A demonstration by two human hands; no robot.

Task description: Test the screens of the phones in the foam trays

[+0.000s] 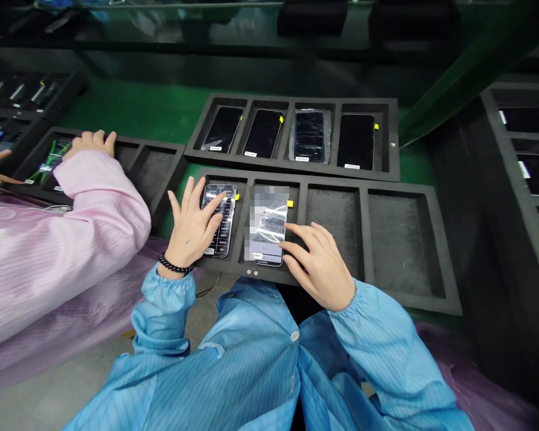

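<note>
A black foam tray point(444, 263) with compartments lies in front of me. In its leftmost compartment is a smartphone point(222, 230) with a lit screen of dark tiles and a yellow tab. My left hand point(192, 224) rests over that phone, fingers spread, a fingertip on or just above the screen. The neighbouring compartment holds a second smartphone point(269, 230), its lit screen partly blurred out and a yellow tab at its right side. My right hand point(318, 260) is at this phone's right edge with fingers apart, fingertips at the screen; I cannot tell if they touch.
Behind it, another foam tray point(393, 143) holds several dark phones, one in clear wrapping point(309, 136). A co-worker's pink sleeve point(103, 191) and hand reach over a tray point(161, 170) at left. A rack point(498, 155) with more phones stands at right, near a green post point(467, 78).
</note>
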